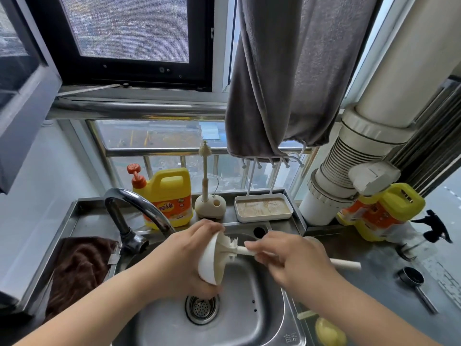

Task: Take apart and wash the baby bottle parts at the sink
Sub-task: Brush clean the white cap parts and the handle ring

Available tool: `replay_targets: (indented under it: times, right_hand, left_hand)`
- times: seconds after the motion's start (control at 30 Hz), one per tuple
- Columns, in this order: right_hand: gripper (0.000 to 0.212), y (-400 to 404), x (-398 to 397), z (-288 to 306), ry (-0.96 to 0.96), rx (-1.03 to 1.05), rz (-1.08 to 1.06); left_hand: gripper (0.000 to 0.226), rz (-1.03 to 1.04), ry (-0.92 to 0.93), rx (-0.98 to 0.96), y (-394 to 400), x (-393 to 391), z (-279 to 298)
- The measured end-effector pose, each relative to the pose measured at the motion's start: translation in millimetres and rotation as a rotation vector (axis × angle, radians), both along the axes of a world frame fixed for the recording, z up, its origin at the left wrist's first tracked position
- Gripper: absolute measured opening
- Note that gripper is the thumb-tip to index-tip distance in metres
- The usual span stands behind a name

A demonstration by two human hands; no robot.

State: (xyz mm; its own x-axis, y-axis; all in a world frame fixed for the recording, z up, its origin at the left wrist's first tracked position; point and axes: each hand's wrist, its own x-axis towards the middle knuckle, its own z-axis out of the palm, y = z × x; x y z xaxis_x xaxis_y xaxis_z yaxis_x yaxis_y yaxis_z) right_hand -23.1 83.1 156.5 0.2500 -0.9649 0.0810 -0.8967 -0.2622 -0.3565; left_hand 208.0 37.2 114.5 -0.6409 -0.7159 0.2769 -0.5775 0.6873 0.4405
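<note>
Over the steel sink, my left hand grips a white dome-shaped bottle cap, its hollow side turned right. My right hand is closed around the cream handle of a bottle brush. The brush's white bristle head is pushed inside the cap. A yellowish bottle part lies on the counter at the sink's right edge, partly behind my right forearm.
The faucet arches over the sink's left side; no water runs. Behind stand a yellow detergent jug, a thin brush in a holder and a drying tray. A brown cloth lies left, a black scoop right.
</note>
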Motion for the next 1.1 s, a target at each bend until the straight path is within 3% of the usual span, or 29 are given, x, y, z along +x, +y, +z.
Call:
replay_targets:
  times: [0.13, 0.3, 0.4, 0.47, 0.57, 0.7, 0.8, 0.9, 0.97, 1.1]
  right_hand:
    - [0.022, 3.2, 0.1, 2.9, -0.152, 0.085, -0.097]
    - [0.022, 5.9, 4.7, -3.2, -0.551, 0.471, -0.026]
    - [0.019, 2.8, -2.0, 7.4, -0.64, 0.724, 0.039]
    - [0.02, 1.4, -2.9, 8.5, -0.603, 0.744, 0.039]
    - [0.019, 0.7, 0.2, -0.2, -0.406, 0.437, -0.052]
    - [0.03, -0.3, -4.0, -3.8, 0.097, -0.353, 0.12]
    - [0.037, -3.1, -7.3, -3.6, 0.203, -0.51, 0.237]
    - [0.024, 1.8, 0.5, 2.5, 0.041, -0.223, 0.088]
    - [0.019, 4.9, 3.3, 3.0, -0.189, 0.134, -0.009]
    - [0.02, 4.8, 2.5, 12.8, -0.517, 0.569, 0.007]
  left_hand:
    - [0.091, 0.017, 0.079, -0.026, 2.5, -1.9, 7.2]
    - [0.086, 0.016, 0.14, -0.173, 0.7, -3.5, 14.2]
    - [0.088, 0.002, 0.072, -0.221, 0.8, -1.7, 11.1]
    - [0.09, -0.002, 0.046, -0.204, 1.5, -2.2, 8.9]
    - [0.088, 0.025, 0.096, -0.115, 1.3, -3.5, 12.1]
    - [0.079, 0.043, 0.129, 0.217, 0.0, -1.8, 23.8]
    - [0.08, 0.011, 0.154, 0.292, -2.8, 0.4, 32.3]
    - [0.08, 0.005, 0.122, 0.214, -2.0, 1.4, 34.6]
    - [0.084, -0.001, 0.089, 0.109, -1.6, 0.6, 33.0]
    - [0.09, -0.026, 0.043, -0.127, -1.6, -1.3, 29.1]
